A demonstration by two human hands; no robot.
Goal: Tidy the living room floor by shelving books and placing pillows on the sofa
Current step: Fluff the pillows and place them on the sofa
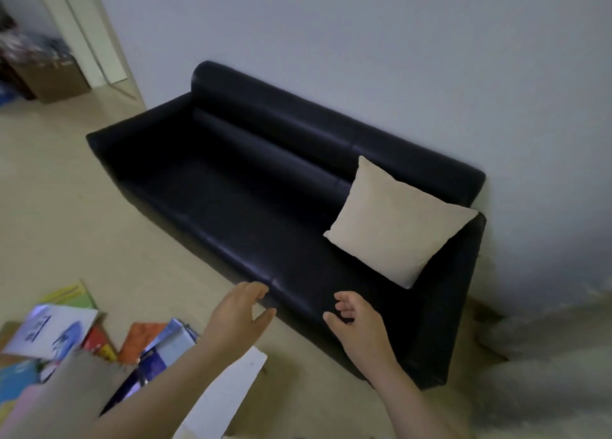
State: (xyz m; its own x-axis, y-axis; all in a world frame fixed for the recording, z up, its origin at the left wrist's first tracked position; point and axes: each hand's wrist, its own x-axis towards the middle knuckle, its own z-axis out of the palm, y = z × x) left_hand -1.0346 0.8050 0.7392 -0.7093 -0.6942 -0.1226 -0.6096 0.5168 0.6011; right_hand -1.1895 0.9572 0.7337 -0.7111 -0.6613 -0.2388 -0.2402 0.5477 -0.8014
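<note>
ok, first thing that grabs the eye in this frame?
The beige pillow propped at the right end of the black sofa stands out most. Next, bright books heaped on the floor at lower left. The left hand and right hand hover empty near the sofa's front edge.

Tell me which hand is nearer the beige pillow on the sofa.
Right. The right hand hovers at the sofa front edge, just below the pillow; the left hand is farther left along that edge, toward the scattered books.
</note>
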